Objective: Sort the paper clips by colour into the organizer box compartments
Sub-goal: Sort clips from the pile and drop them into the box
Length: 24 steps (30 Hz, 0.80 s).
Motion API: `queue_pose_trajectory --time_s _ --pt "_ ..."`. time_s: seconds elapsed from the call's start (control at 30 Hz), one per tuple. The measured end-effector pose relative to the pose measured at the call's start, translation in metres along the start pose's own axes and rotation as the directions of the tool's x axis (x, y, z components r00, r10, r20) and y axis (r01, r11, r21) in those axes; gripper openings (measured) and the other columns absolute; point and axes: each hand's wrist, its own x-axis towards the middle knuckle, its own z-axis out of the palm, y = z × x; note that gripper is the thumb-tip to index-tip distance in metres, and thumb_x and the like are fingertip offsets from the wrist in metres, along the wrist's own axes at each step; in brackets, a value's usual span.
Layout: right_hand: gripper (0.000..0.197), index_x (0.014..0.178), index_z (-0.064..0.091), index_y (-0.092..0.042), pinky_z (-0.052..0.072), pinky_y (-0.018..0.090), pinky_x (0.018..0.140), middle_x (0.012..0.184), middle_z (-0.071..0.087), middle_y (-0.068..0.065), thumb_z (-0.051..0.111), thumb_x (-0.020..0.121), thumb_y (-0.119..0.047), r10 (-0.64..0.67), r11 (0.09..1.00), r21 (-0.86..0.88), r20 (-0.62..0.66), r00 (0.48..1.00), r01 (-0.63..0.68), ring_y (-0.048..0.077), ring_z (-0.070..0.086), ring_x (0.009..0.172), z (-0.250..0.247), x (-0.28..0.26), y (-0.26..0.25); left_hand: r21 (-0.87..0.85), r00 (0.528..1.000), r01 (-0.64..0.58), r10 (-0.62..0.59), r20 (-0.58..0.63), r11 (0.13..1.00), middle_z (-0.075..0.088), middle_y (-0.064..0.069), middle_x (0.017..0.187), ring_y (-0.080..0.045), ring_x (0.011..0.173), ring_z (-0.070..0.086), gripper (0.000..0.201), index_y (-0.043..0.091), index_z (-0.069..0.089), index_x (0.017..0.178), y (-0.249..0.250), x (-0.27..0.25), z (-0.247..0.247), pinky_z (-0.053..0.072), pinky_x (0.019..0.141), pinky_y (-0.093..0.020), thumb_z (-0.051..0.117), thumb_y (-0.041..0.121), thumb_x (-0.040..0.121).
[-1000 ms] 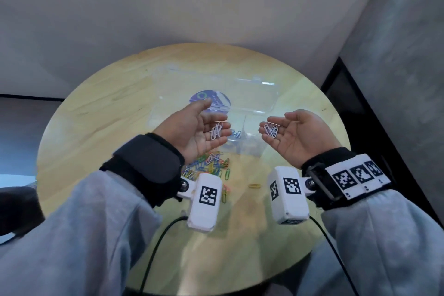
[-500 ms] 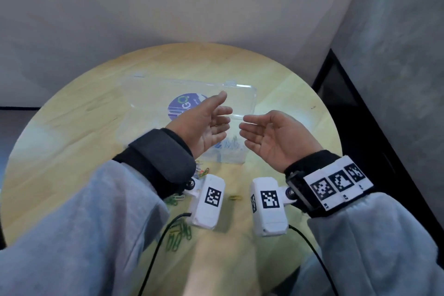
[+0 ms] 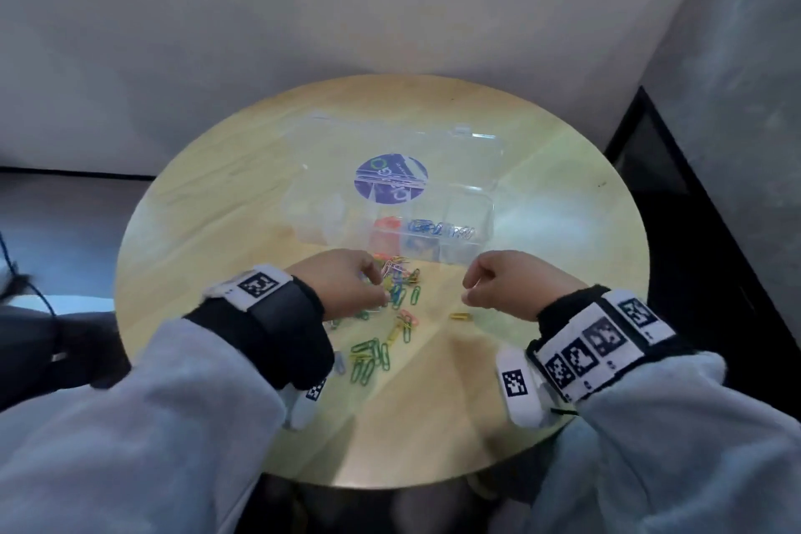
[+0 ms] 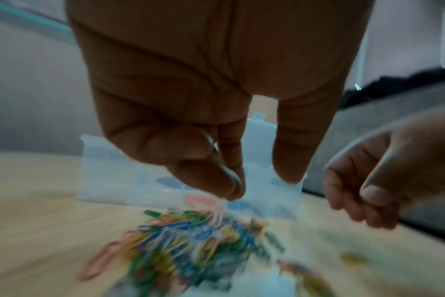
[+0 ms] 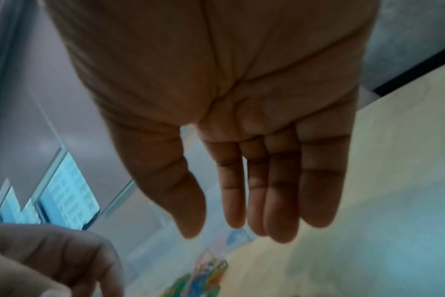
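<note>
While the left hand pinches a paper clip, the right hand hangs slack; table rim distant.

The left hand points down, its thumb and fingertips pressed together just above a blurred heap of coloured paper clips. Behind the fingers stands the clear organizer box. Beside them hangs the right hand, loosely curled.
</note>
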Motion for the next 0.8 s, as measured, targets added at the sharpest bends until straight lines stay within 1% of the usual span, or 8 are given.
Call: queue_pose_trajectory --time_s 0.1,0.2,0.3,0.43,0.53,0.63,0.73,0.8 --pt "0.019 0.101 0.062 -0.018 0.039 0.023 0.071 0.091 0.055 -0.005 0.064 0.083 -0.023 0.02 0.988 -0.155 0.037 0.999 -0.014 0.014 0.052 0.084 0.01 -0.001 -0.007 0.186 1.0 0.026 -0.027 0.006 0.982 0.055 0.004 0.092 -0.017 0.084 0.052 0.02 0.023 0.063 0.102 -0.003 -0.007 0.01 0.037 0.071 -0.022 0.061 0.03 0.083" --pt "0.018 0.101 0.061 -0.019 0.04 0.024 0.074 0.093 0.054 -0.004 0.06 0.083 -0.017 0.053 0.974 -0.225 0.048 0.997 -0.041 0.015 0.052 0.088 0.015 -0.002 -0.008 0.218 0.998 0.018 -0.03 0.051 0.976 0.052 0.003 0.087 -0.018 0.078 0.047 0.007 0.025 0.06 0.086 0.0 -0.008 0.022 0.036 0.066 -0.025 0.06 0.022 0.081" --pt "0.019 0.101 0.06 -0.02 0.042 0.025 0.074 0.096 0.055 -0.004 0.054 0.084 -0.014 0.1 0.956 -0.282 0.053 0.994 -0.081 0.017 0.053 0.09 0.02 -0.003 -0.006 0.243 0.996 0.011 -0.031 0.081 0.97 0.049 0.001 0.084 -0.02 0.075 0.044 0.008 0.026 0.054 0.082 0.008 -0.002 0.03 0.032 0.056 -0.025 0.062 0.023 0.08" --pt "0.02 0.103 0.059 -0.02 0.04 0.026 0.072 0.1 0.056 -0.002 0.051 0.086 -0.014 0.092 0.947 -0.314 0.04 0.995 -0.075 0.017 0.052 0.088 0.023 0.0 -0.006 0.266 0.995 -0.009 -0.017 0.097 0.964 0.057 0.0 0.088 -0.019 0.078 0.05 0.013 0.021 0.059 0.091 0.019 0.006 0.036 0.038 0.063 -0.025 0.065 0.027 0.08" --pt "0.019 0.104 0.058 -0.018 0.038 0.025 0.067 0.103 0.058 0.0 0.05 0.088 -0.015 0.064 0.94 -0.339 0.054 0.996 -0.042 0.018 0.051 0.086 0.023 0.004 -0.007 0.276 0.998 -0.036 0.018 0.068 0.96 0.052 0.003 0.091 -0.019 0.081 0.048 0.025 0.021 0.056 0.103 0.02 0.01 0.038 0.03 0.051 -0.022 0.066 0.022 0.08" --pt "0.02 0.105 0.059 -0.018 0.034 0.021 0.055 0.105 0.058 0.0 0.05 0.087 -0.014 0.027 0.935 -0.354 0.066 0.997 -0.002 0.017 0.05 0.085 0.023 0.009 -0.008 0.301 0.998 -0.062 0.052 0.04 0.952 0.049 0.006 0.09 -0.017 0.083 0.046 0.03 0.027 0.057 0.108 0.019 0.012 0.038 0.024 0.049 -0.02 0.066 0.022 0.08" --pt "0.02 0.102 0.062 -0.011 0.042 0.025 0.067 0.109 0.063 0.005 0.049 0.086 -0.01 0.019 0.909 -0.416 0.112 0.994 0.029 0.021 0.055 0.088 0.025 0.016 -0.011 0.316 0.997 -0.069 0.059 0.043 0.946 0.057 0.004 0.098 -0.015 0.085 0.046 0.023 0.027 0.061 0.104 0.02 0.014 0.038 0.03 0.055 -0.022 0.065 0.025 0.081" --pt "0.021 0.098 0.065 -0.007 0.045 0.027 0.069 0.104 0.067 0.01 0.049 0.084 -0.009 0.037 0.891 -0.452 0.145 0.989 0.033 0.023 0.058 0.084 0.028 0.021 -0.011 0.319 0.997 -0.073 0.062 0.042 0.945 0.058 0.006 0.095 -0.015 0.085 0.047 0.018 0.026 0.061 0.1 0.021 0.016 0.039 0.031 0.056 -0.023 0.064 0.028 0.082"
